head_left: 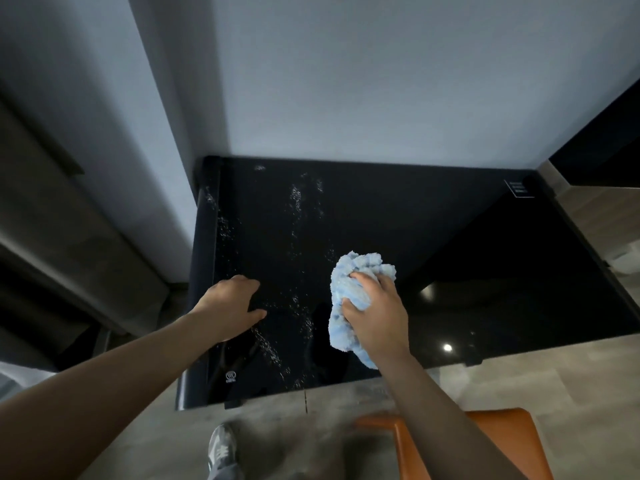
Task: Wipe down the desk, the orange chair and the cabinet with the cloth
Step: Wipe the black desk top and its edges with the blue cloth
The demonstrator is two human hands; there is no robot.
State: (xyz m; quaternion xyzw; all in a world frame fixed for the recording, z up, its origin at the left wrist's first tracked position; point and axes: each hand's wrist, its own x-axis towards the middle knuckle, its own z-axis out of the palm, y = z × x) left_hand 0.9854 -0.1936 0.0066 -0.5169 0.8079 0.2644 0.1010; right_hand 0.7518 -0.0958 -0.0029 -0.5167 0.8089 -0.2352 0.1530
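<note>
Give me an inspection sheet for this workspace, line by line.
Surface: black top, glossy, with white specks scattered over its left half.
Job's things: blue cloth bunched on the top; orange chair at the near right.
Clutter: nothing seen.
Hands: right hand grips the cloth; left hand rests on the top.
Cables: nothing seen.
Surroundings: pale wall behind; floor in front; a grey shoe.

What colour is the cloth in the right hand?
Light blue; the head view shows the cloth bunched in the right hand.
</note>
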